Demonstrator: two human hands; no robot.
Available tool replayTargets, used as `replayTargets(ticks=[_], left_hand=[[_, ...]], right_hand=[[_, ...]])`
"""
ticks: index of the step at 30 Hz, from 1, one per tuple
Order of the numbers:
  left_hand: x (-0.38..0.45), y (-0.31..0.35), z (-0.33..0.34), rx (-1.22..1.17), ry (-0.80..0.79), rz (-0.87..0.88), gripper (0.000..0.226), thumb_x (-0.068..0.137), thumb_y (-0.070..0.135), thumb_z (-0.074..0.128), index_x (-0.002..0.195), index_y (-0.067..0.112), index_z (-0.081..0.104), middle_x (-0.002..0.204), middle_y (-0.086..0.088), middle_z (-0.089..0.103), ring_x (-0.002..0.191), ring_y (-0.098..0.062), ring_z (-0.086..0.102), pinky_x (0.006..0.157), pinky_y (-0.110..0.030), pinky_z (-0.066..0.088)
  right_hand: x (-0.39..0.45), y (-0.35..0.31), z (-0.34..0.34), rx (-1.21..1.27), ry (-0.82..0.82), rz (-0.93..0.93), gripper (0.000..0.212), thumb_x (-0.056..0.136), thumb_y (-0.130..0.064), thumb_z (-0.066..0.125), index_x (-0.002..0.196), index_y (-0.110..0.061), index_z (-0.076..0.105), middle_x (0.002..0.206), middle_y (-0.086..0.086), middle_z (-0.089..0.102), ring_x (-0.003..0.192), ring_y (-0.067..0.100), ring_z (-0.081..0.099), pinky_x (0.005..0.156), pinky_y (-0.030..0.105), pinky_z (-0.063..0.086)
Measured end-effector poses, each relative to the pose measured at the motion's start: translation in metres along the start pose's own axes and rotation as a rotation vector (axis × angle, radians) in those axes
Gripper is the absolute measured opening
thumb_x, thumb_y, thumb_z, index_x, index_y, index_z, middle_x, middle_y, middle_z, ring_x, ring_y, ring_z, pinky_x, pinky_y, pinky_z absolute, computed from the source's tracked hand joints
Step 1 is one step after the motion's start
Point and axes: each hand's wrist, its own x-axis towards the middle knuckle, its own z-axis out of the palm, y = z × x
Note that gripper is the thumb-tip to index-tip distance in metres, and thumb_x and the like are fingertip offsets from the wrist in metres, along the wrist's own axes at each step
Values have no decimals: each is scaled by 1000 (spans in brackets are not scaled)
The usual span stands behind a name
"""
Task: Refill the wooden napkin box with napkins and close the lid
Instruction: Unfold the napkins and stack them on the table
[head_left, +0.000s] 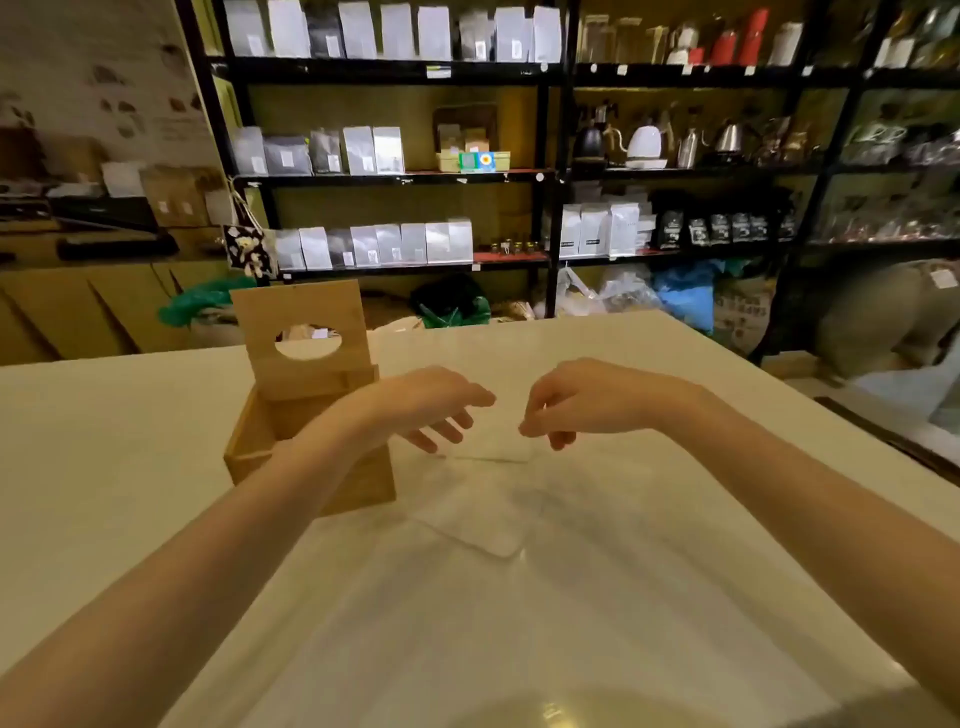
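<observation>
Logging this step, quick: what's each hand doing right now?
Left hand: open, fingers spread, holding nothing.
Right hand: fingertips pinched together; whether they grip the napkins cannot be told.

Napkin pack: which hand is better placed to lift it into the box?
Right, probably. The right hand is pinched at the far edge of the clear napkin pack; the left hand hovers open beside it. The wooden box stands left, lid upright.
</observation>
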Motion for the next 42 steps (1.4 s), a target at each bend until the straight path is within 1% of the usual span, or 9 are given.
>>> replayTargets(ticks=[5, 11, 15, 20, 28, 31, 33, 37, 42], left_hand=[[5, -33, 25, 172, 126, 110, 29, 93, 23, 44, 118, 14, 56, 115, -4, 60, 94, -14, 58, 80, -26, 48], [5, -75, 54, 454, 297, 441, 35, 93, 13, 39, 127, 14, 49, 134, -4, 45, 123, -15, 39, 100, -16, 25], [6, -84, 60, 529, 310, 486, 40, 95, 17, 38, 134, 12, 41, 141, -7, 43, 131, -19, 36, 108, -22, 23], [6, -87, 64, 542, 304, 481, 41, 96, 19, 36, 136, 15, 38, 143, -7, 42, 135, -18, 32, 111, -25, 22], [1, -85, 62, 528, 404, 524, 35, 92, 18, 44, 126, 12, 50, 116, -8, 54, 110, -20, 47, 91, -27, 39], [-3, -83, 59, 525, 386, 512, 26, 90, 21, 46, 114, 15, 57, 109, -4, 53, 101, -17, 48, 82, -22, 38], [-9, -79, 56, 473, 363, 488, 21, 89, 20, 49, 106, 14, 59, 107, -2, 52, 93, -15, 50, 77, -21, 39], [-26, -70, 47, 220, 371, 379, 12, 87, 18, 54, 97, 17, 62, 94, 3, 61, 80, -11, 55, 63, -16, 43], [-43, -61, 37, -347, 182, 126, 13, 86, 13, 58, 95, 12, 67, 85, -3, 71, 70, -9, 68, 58, -16, 56]], right_hand=[[9, 12, 36, 86, 20, -52, 20, 83, -32, 59, 92, -16, 67, 72, -4, 66, 71, 11, 60, 73, 29, 48], [10, 23, 76, -64, 304, -105, 29, 85, -39, 55, 109, -22, 60, 88, -6, 58, 78, 11, 48, 67, 29, 40], [10, 23, 92, -166, 375, -179, 39, 87, -41, 49, 120, -20, 55, 106, -1, 56, 100, 18, 45, 79, 30, 34], [12, 26, 100, -216, 422, -243, 39, 90, -40, 44, 121, -20, 56, 105, 1, 54, 101, 19, 42, 78, 28, 31], [11, 22, 102, -68, 481, -304, 18, 85, -24, 53, 100, -20, 61, 101, -4, 57, 90, 8, 32, 77, 25, 27], [5, 22, 98, 2, 423, -300, 10, 85, -22, 52, 95, -21, 54, 96, -3, 59, 88, 13, 42, 74, 28, 31], [2, 23, 92, 167, 362, -272, 11, 84, -21, 53, 94, -26, 50, 91, -3, 61, 83, 17, 51, 71, 29, 40], [-3, 23, 77, 498, 330, -189, 20, 78, -10, 64, 92, -24, 61, 81, -12, 60, 70, 3, 55, 63, 12, 42], [-17, 25, 60, 937, 216, -130, 11, 78, -7, 67, 78, -17, 71, 69, -7, 72, 67, 8, 67, 61, 20, 55]])
